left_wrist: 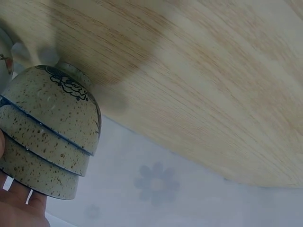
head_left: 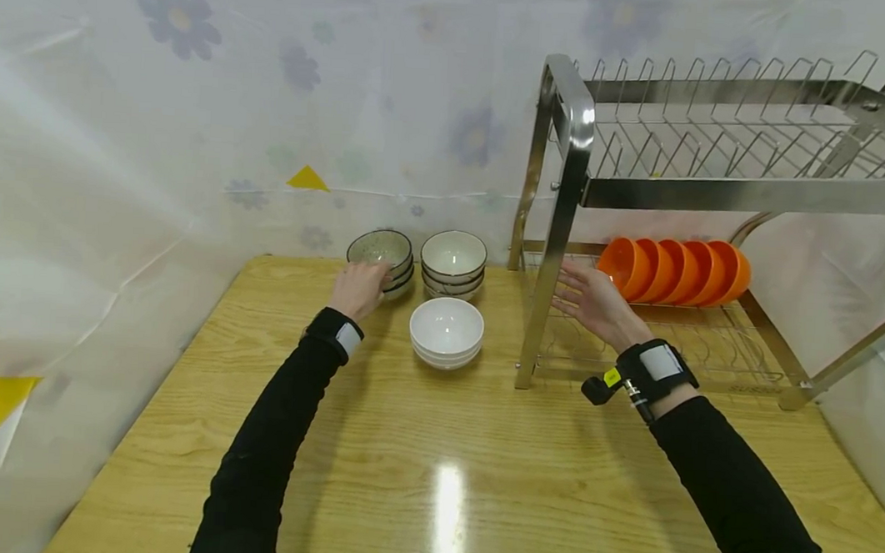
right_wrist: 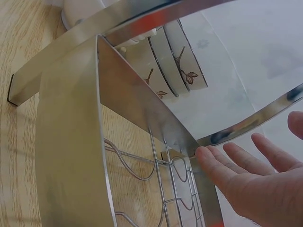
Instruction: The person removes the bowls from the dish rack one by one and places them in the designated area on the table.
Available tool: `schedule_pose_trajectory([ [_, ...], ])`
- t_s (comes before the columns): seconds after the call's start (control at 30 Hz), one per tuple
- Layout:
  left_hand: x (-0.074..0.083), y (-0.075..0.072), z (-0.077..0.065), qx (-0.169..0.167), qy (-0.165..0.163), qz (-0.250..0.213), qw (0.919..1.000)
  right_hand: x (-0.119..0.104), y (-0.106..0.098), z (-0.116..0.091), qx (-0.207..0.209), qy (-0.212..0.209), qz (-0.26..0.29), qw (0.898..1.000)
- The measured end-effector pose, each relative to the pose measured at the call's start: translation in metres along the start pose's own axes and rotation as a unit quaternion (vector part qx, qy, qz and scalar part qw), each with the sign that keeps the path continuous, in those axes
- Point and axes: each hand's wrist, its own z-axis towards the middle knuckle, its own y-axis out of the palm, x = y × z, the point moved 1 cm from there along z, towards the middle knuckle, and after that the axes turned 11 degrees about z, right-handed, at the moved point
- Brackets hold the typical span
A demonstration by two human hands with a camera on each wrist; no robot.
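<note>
My left hand (head_left: 359, 289) is at a stack of speckled, dark-rimmed bowls (head_left: 380, 250) at the back of the table. In the left wrist view, its fingers (left_wrist: 19, 194) reach over the rim of the speckled bowls (left_wrist: 52, 137), and the thumb lies against their outer side, pinching the top bowl. My right hand (head_left: 599, 306) is inside the lower level of a metal dish rack (head_left: 541, 315), fingers extended and holding nothing. Beside it, a row of orange bowls (head_left: 623, 269) stands on edge. The right wrist view shows this hand (right_wrist: 265, 189) near the rack's frame (right_wrist: 71, 142).
White dark-rimmed bowls (head_left: 453, 256) with a branch pattern are stacked right of the speckled ones. Plain white bowls (head_left: 447, 327) are stacked in front. The rack's upper wire tier (head_left: 721, 124) overhangs the right side. Patterned sheeting (head_left: 392, 98) hangs behind the wooden table (head_left: 372, 473).
</note>
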Motion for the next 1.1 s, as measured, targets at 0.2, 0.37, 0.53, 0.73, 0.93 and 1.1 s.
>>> schedule_pose_trajectory([
  [0.2, 0.000, -0.001, -0.001, -0.001, 0.001, 0.001, 1.0000, 0.001, 0.001, -0.001, 0.002, -0.002, -0.007, 1.000],
  [0.37, 0.000, -0.002, 0.000, -0.013, 0.008, 0.005, 0.9999, 0.001, 0.001, 0.000, 0.005, -0.005, -0.013, 1.000],
  [0.53, 0.000, -0.004, 0.000, -0.032, 0.013, 0.008, 0.9994, 0.001, 0.000, 0.000, 0.004, -0.008, -0.025, 1.000],
  [0.73, 0.003, -0.005, -0.002, -0.047, 0.022, 0.016, 0.9985, 0.000, -0.005, 0.000, 0.018, -0.021, -0.063, 0.998],
  [0.93, 0.008, -0.004, -0.007, -0.049, 0.030, -0.001, 0.9984, 0.000, -0.015, -0.003, 0.052, -0.068, -0.125, 0.988],
  [1.1, 0.014, -0.005, -0.012, -0.030, 0.055, -0.027, 0.9977, -0.002, -0.025, -0.009, 0.105, -0.139, -0.254, 0.952],
])
